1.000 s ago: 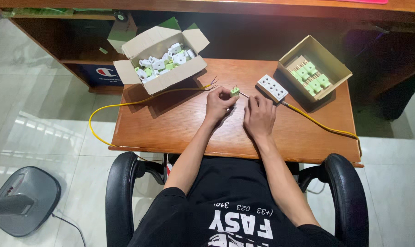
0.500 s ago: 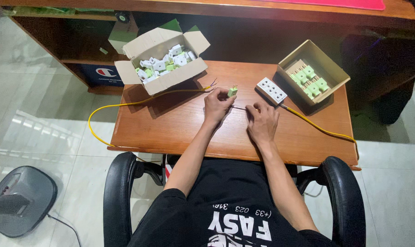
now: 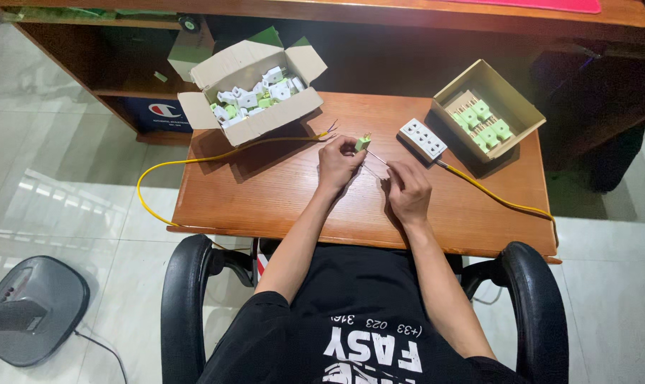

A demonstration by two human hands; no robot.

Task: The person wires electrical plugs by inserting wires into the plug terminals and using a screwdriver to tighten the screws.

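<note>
Your left hand [image 3: 339, 162] now lifts the small green part [image 3: 363, 143], fingers pinching it; your right hand [image 3: 408, 190] has drawn back, pinching the thin wire [image 3: 374, 158].

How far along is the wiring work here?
Done: white socket strip already has a yellow cable attached. In hand: left hand holds a small green part; right hand pinches a thin wire. Left: second yellow cable lies unattached, bare-ended.
</note>
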